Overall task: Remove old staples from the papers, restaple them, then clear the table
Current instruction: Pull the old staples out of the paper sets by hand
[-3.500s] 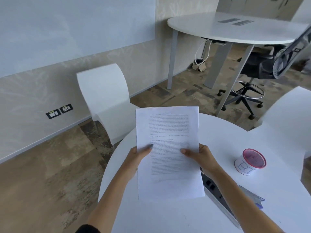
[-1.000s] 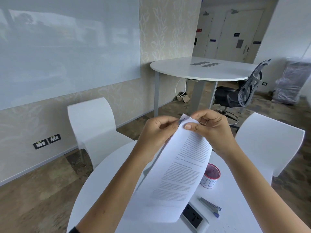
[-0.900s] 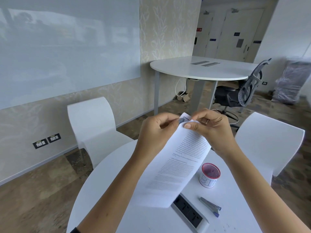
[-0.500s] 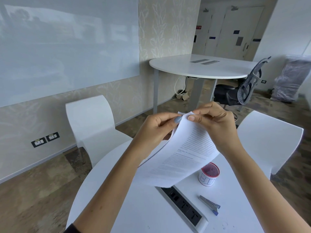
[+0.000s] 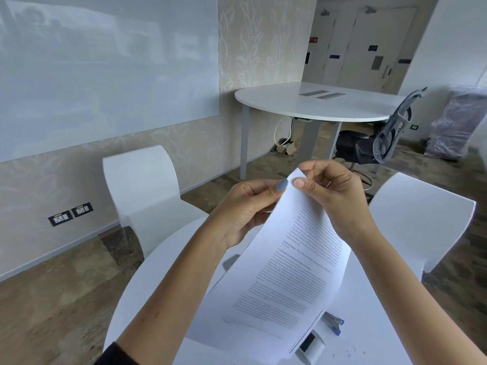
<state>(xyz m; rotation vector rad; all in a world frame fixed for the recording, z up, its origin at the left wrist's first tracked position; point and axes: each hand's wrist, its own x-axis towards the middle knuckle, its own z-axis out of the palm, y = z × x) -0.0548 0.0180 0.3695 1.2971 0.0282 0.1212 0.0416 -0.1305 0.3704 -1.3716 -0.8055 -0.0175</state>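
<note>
Pinching: left hand (image 5: 242, 214) grips papers (image 5: 284, 275) at top corner, raised over table (image 5: 147, 280) | right hand (image 5: 334, 196) pinches same corner | stapler (image 5: 333, 322) on table | step: prying old staple, likely | next: fingernail pull, staple unseen

Both hands up over the white table (image 5: 163, 275): left hand (image 5: 243, 209) and right hand (image 5: 333, 196) pinch the papers' (image 5: 287, 280) top corner; blue stapler (image 5: 333, 322) peeks out underneath.

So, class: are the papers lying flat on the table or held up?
Held up: both hands pinch the papers by the top corner, sheets curving down toward the table.
</note>
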